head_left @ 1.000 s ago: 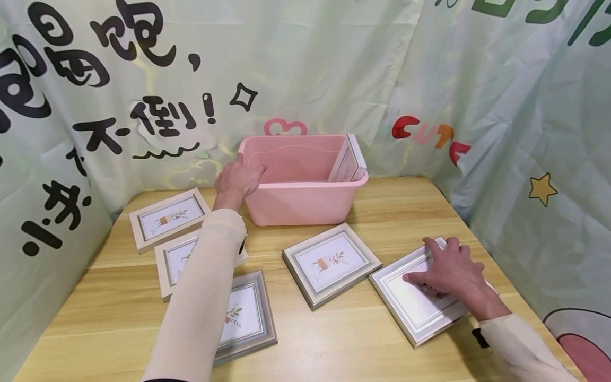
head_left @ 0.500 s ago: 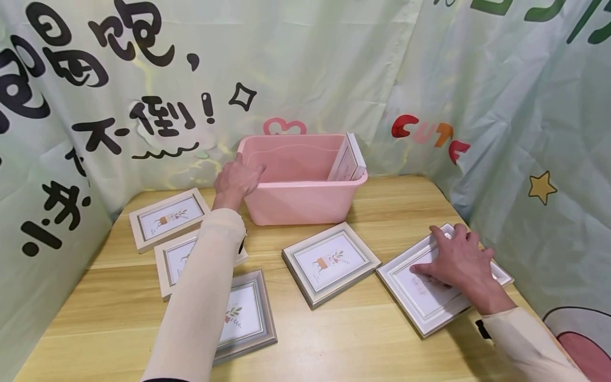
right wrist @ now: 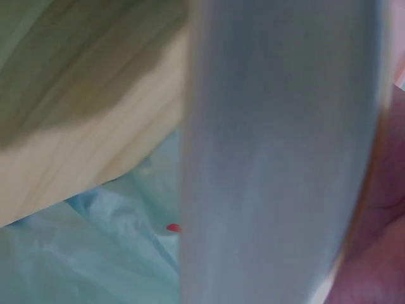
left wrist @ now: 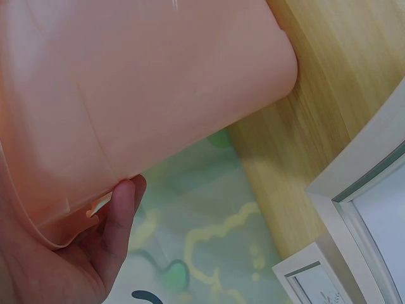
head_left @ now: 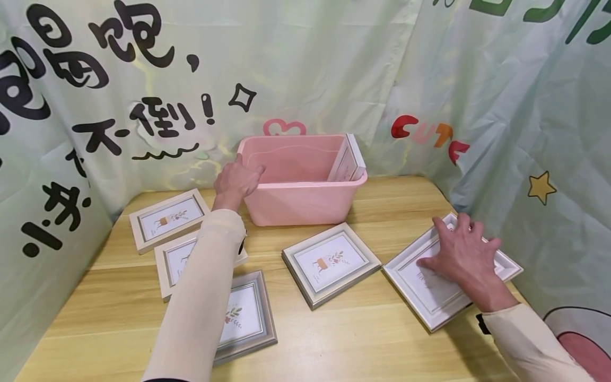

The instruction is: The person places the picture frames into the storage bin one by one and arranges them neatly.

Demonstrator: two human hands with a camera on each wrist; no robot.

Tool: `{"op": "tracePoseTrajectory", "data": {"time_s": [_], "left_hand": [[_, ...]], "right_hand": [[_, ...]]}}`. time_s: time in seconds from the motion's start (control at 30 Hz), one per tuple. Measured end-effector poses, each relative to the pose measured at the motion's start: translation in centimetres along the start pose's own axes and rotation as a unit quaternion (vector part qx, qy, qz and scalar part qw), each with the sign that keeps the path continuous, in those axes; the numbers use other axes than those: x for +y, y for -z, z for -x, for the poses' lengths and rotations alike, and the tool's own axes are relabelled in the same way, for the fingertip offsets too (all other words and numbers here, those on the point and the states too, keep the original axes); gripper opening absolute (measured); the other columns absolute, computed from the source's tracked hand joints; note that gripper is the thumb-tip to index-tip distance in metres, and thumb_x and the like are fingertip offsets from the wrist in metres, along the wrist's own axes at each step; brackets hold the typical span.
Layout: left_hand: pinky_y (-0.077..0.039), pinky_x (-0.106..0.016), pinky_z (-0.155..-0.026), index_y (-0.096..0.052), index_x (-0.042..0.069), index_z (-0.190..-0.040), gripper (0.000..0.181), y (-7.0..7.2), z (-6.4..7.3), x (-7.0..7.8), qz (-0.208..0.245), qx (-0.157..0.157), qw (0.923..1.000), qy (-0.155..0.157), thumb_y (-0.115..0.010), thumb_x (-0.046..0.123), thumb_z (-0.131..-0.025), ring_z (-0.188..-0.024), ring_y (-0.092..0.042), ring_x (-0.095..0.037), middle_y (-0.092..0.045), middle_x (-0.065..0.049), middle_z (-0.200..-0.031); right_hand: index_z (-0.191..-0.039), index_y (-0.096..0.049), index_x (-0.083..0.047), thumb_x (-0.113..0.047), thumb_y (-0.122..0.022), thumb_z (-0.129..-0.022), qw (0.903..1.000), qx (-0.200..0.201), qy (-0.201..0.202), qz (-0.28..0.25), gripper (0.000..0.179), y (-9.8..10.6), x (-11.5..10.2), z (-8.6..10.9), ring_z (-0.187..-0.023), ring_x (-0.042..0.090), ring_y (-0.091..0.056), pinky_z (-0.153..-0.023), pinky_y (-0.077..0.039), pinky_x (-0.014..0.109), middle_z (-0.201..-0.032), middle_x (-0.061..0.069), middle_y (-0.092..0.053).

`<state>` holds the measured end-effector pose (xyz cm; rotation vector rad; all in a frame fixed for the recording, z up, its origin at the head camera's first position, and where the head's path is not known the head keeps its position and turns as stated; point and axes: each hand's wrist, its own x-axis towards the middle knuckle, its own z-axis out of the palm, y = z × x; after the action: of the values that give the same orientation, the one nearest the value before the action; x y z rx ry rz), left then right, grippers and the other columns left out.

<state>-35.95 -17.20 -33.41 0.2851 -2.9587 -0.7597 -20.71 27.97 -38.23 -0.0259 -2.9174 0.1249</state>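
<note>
The head view looks forward and down from above the near edge of the wooden tabletop (head_left: 334, 350), far enough off to include its far edge and the cloth backdrop (head_left: 315, 69). The left wrist view sits close to the pink bin (left wrist: 164, 82), facing past the left hand (left wrist: 82, 259) at a strong tilt; it shares the bin and pale frames (head_left: 169, 218) near the far left corner with the head view. The right wrist view is so near the white frame (head_left: 422, 289) that it blurs mid-picture; a tabletop edge and backdrop show beyond.
</note>
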Motion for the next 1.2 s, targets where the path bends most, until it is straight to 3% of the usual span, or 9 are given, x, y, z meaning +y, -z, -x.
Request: {"op": "tracePoseTrajectory", "data": {"time_s": [0.63, 1.0, 1.2], "left_hand": [[-0.042, -0.058, -0.100, -0.009, 0.017, -0.157, 0.092, 0.0, 0.0, -0.2, 0.002, 0.004, 1.0000, 0.001, -0.033, 0.072, -0.087, -0.129, -0.046, -0.044, -0.039, -0.023, -0.149], [-0.042, -0.057, -0.099, -0.009, 0.017, -0.157, 0.091, -0.1, -0.1, 0.0, 0.005, 0.004, 1.0000, 0.000, -0.033, 0.070, -0.087, -0.128, -0.047, -0.043, -0.040, -0.023, -0.148], [-0.043, -0.056, -0.098, -0.008, 0.017, -0.157, 0.091, 0.0, 0.0, 0.0, 0.002, 0.001, 1.0000, 0.002, -0.033, 0.069, -0.088, -0.127, -0.048, -0.043, -0.040, -0.023, -0.148]], "right_hand": [[-0.131, -0.044, -0.009, -0.013, -0.081, -0.061, 0.9968, 0.075, 0.026, 0.011, 0.079, 1.9, -1.5, 0.1, -0.104, 0.061, -0.032, -0.067, -0.022, 0.078, -0.120, 0.034, -0.031], [-0.149, -0.023, -0.005, -0.008, -0.078, -0.062, 0.9909, 0.115, 0.037, 0.059, 0.104, 3.0, -3.2, 1.1, -0.108, 0.058, -0.033, -0.076, -0.028, 0.071, -0.118, 0.035, -0.036], [-0.150, -0.024, -0.004, -0.015, -0.080, -0.064, 0.9905, 0.110, 0.042, 0.071, 0.102, 3.8, -3.6, 1.5, -0.110, 0.056, -0.036, -0.077, -0.033, 0.071, -0.123, 0.033, -0.040]]}}
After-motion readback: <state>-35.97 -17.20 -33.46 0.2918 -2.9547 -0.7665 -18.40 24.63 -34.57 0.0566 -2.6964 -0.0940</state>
